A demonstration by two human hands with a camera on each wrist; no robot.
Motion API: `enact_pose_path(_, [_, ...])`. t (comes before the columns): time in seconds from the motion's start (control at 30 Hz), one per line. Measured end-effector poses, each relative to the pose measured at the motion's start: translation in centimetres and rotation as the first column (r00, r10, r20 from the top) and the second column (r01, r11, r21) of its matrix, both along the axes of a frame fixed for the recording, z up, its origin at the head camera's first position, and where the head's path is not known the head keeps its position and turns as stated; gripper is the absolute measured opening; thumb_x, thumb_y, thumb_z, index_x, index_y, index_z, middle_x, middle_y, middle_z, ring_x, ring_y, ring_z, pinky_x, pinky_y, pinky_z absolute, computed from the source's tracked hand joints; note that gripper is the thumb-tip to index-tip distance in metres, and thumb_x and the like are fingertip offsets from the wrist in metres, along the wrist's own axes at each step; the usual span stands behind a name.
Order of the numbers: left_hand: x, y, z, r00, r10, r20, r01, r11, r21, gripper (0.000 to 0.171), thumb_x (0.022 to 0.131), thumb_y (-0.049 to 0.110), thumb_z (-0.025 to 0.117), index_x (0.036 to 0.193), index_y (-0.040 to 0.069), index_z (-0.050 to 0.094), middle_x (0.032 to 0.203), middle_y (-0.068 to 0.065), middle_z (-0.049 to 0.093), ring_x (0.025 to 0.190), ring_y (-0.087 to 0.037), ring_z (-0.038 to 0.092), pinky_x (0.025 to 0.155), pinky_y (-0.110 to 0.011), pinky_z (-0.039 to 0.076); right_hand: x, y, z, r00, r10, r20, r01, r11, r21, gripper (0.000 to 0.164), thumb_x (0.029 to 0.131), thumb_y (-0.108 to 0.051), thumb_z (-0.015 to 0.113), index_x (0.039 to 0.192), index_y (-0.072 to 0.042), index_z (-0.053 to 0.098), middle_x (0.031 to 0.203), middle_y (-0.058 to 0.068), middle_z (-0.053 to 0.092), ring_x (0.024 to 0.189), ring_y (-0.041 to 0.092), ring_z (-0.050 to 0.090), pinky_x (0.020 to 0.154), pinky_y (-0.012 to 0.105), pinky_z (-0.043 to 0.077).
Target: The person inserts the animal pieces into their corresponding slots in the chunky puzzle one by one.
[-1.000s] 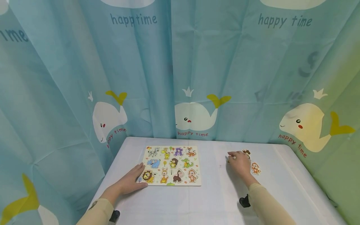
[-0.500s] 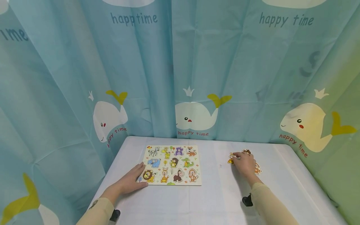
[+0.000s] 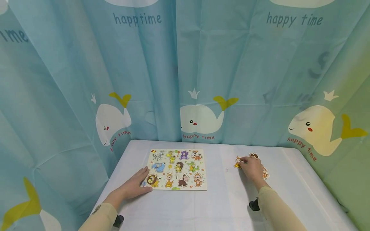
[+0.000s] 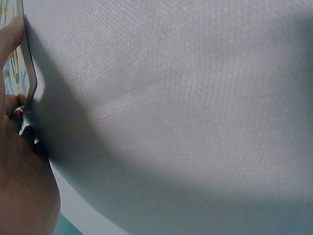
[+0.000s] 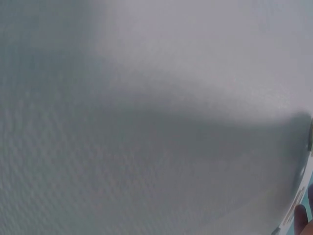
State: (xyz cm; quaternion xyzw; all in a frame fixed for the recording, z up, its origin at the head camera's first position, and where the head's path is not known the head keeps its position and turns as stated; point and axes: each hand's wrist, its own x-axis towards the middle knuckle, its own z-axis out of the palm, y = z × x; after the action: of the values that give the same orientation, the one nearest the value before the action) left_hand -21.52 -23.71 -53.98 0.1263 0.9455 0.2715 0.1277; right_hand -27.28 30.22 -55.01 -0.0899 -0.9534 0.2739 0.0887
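Observation:
A cream animal puzzle board [image 3: 189, 189] lies on the table in the head view, with pictures of a zebra, elephant, lion and several other animals. My left hand [image 3: 134, 184] rests at its lower left corner, fingers extended along the left edge and thumb by the front edge. To the right of the board, my right hand [image 3: 252, 168] pinches a yellow-orange animal puzzle piece [image 3: 237, 163] low over the cloth; the fingertips hide part of it. Right beside that hand lie a brown puzzle piece [image 3: 254, 155] and an orange monkey piece [image 3: 265, 174], both partly covered.
White cloth [image 3: 216, 199] covers the table. Behind and around it hangs a blue curtain [image 3: 162, 80] with whale prints. A dark wrist device [image 3: 254, 204] sits under the right wrist. The right wrist view holds mostly blurred cloth, with fingertips [image 5: 301, 220] in its lower corner.
My right hand has shifted slightly right and back, uncovering more of the yellow-orange piece and covering part of the monkey piece. It has since stayed still. The left hand and board have not moved.

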Motion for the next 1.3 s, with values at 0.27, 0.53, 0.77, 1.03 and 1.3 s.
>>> enact_pose_path(0.27, [0.1, 0.08, 0.07, 1.0, 0.004, 0.002, -0.004, 1.0, 0.003, 0.095, 0.09, 0.047, 0.075, 0.161, 0.004, 0.03, 0.169, -0.015, 0.021, 0.154, -0.04, 0.016, 0.122, -0.06, 0.021, -0.26, 0.07, 0.01, 1.0, 0.001, 0.01, -0.001, 1.0, -0.009, 0.027, 0.095, -0.019, 0.071, 0.113, 0.0, 0.075, 0.105, 0.017, 0.065, 0.1, 0.038, 0.052, 0.079, 0.053, 0.042])
enact_pose_path(0.53, [0.03, 0.1, 0.09, 1.0, -0.002, 0.0, 0.002, 1.0, -0.001, 0.095, 0.09, 0.048, 0.075, 0.161, 0.004, 0.03, 0.169, -0.015, 0.021, 0.154, -0.04, 0.016, 0.122, -0.059, 0.021, -0.29, 0.1, 0.05, 1.0, -0.021, 0.018, 0.021, 1.0, -0.008, 0.026, 0.094, -0.019, 0.071, 0.112, 0.0, 0.076, 0.106, 0.018, 0.066, 0.1, 0.038, 0.052, 0.08, 0.053, 0.042])
enact_pose_path(0.77, [-0.06, 0.03, 0.02, 1.0, -0.006, 0.001, 0.006, 1.0, -0.008, 0.096, 0.09, 0.049, 0.075, 0.161, 0.004, 0.029, 0.169, -0.015, 0.02, 0.154, -0.04, 0.016, 0.122, -0.059, 0.021, -0.31, -0.12, 0.01, 1.0, -0.019, 0.016, 0.019, 1.0, 0.004, 0.025, 0.095, -0.019, 0.071, 0.109, 0.001, 0.076, 0.108, 0.019, 0.067, 0.102, 0.039, 0.052, 0.084, 0.056, 0.041])
enact_pose_path(1.03, [0.09, 0.07, -0.01, 1.0, -0.004, -0.013, 0.004, 1.0, -0.001, 0.096, 0.088, 0.048, 0.076, 0.16, 0.003, 0.031, 0.168, -0.016, 0.022, 0.154, -0.041, 0.017, 0.122, -0.06, 0.022, -0.42, -0.21, -0.07, 1.0, -0.021, 0.013, 0.021, 1.0, 0.012, 0.026, 0.095, -0.02, 0.072, 0.108, 0.001, 0.075, 0.111, 0.021, 0.067, 0.105, 0.041, 0.052, 0.086, 0.057, 0.04])
enact_pose_path(1.3, [0.07, 0.06, -0.04, 1.0, 0.0, -0.011, 0.0, 1.0, -0.004, 0.096, 0.089, 0.049, 0.076, 0.16, 0.004, 0.031, 0.168, -0.015, 0.022, 0.154, -0.04, 0.017, 0.122, -0.06, 0.022, -0.42, -0.31, -0.07, 1.0, -0.029, 0.013, 0.028, 0.999, 0.021, 0.023, 0.094, -0.02, 0.072, 0.104, 0.001, 0.076, 0.109, 0.02, 0.067, 0.103, 0.041, 0.052, 0.085, 0.057, 0.04])
